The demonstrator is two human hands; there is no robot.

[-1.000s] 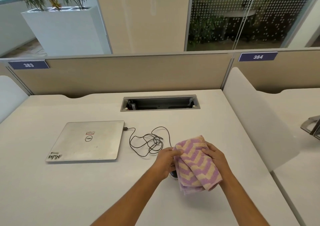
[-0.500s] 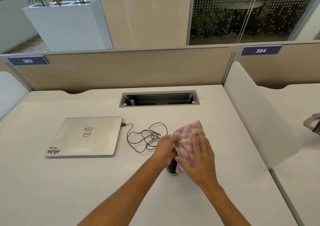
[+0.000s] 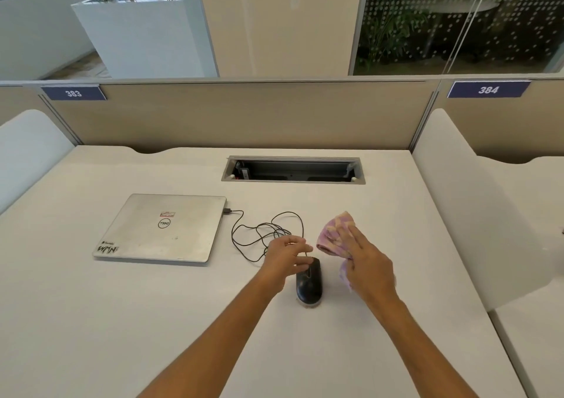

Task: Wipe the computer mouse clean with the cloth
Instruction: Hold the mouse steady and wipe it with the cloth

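A black wired computer mouse [image 3: 309, 284] lies on the white desk [image 3: 152, 321], fully uncovered. My left hand [image 3: 287, 257] hovers over its front left, fingers apart, holding nothing. The purple and cream striped cloth [image 3: 334, 235] sits bunched to the right of the mouse. My right hand [image 3: 367, 264] rests on top of the cloth with its fingers spread, pressing or holding it; the cloth's near part is hidden under the hand. The mouse's black cable [image 3: 265, 232] loops behind my left hand.
A closed silver laptop [image 3: 161, 229] lies at the left, with the cable plugged into its side. An open cable tray [image 3: 293, 170] is set into the desk at the back. White side dividers [image 3: 476, 214] and a beige partition [image 3: 244, 116] bound the desk.
The cloth has come off the mouse and moved right with my right hand. My left hand has let go of the mouse and opened. The mouse is now in plain sight.
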